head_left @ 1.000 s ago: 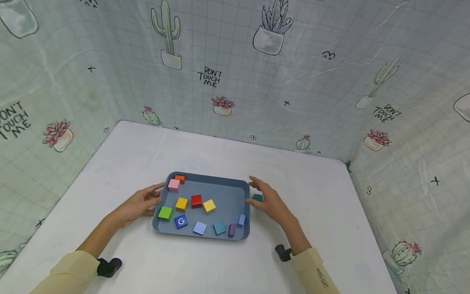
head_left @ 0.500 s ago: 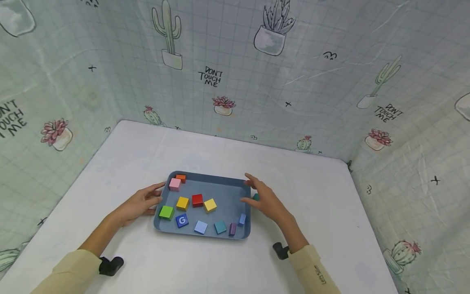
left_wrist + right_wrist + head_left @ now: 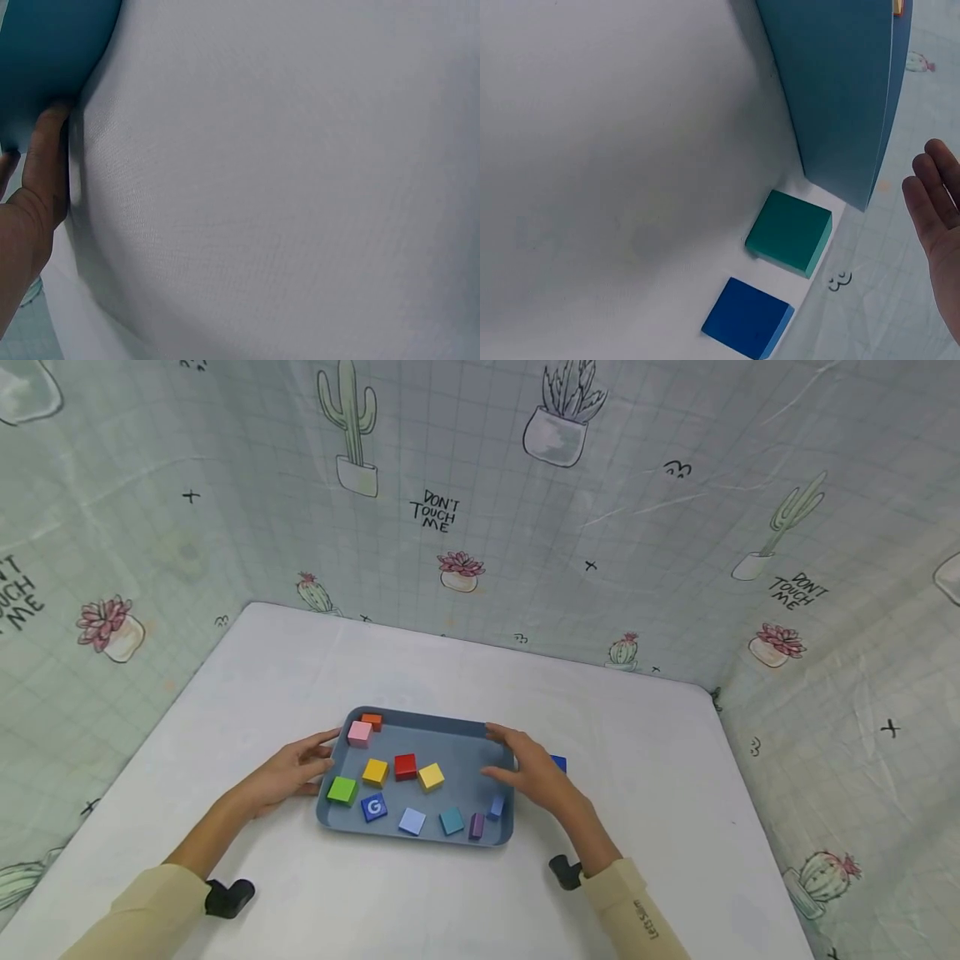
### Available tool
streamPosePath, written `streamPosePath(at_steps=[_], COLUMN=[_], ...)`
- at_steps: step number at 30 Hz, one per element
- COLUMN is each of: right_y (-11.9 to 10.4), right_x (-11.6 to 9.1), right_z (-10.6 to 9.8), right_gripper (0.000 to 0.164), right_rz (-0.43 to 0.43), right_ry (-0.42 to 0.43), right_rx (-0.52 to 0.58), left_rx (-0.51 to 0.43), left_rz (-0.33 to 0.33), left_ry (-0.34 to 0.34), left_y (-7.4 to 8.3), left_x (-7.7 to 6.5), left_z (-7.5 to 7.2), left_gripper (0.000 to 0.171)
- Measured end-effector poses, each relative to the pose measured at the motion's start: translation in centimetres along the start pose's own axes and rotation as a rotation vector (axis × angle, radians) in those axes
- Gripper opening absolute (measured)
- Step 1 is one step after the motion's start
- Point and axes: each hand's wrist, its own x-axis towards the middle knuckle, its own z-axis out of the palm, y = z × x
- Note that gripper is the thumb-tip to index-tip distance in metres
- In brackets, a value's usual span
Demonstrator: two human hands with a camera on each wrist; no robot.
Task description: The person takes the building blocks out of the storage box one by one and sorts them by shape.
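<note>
Tray (image 3: 450, 742) on table (image 3: 390, 902), blocks (image 3: 405, 767) inside. Left hand (image 3: 288, 772) at tray's 9 o'clock, fingers loosely bent against wall, no grip seen. Right hand (image 3: 536, 772) over 3 o'clock rim, thumb and fingers well apart, holding nothing. Seemingly steadying tray: best press both ends evenly, keep level so blocks don't slide. Green block (image 3: 787, 231) and blue block (image 3: 746, 319) outside, around 3 o'clock, could obstruct right hand. Small blue block (image 3: 495, 807) inside, 4 o'clock.

Your left sleeve (image 3: 146, 906) and right sleeve (image 3: 618, 889) were beige, the right marked with dark lettering (image 3: 645, 920). You wore a left wrist piece (image 3: 230, 898) and right wrist piece (image 3: 562, 872), both black, rounded-ended.
</note>
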Motion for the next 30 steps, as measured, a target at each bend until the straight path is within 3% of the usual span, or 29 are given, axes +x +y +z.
streamPosePath(at_steps=[11,30], right_y=[-1.2,-3.6], right_x=[0.1,1.2], right_z=[1.9,3.1], right_gripper=[0.060,0.059], right_rz=[-0.082,-0.111], right_ry=[-0.129,-0.200], right_rx=[-0.057,-0.158], left_rx=[-0.001,0.013], left_rz=[0.016,0.020], left_ry=[-0.008,0.006], left_y=[-0.5,-0.5], left_x=[0.2,-0.1], left_z=[-0.2,-0.3], left_gripper=[0.064,0.063])
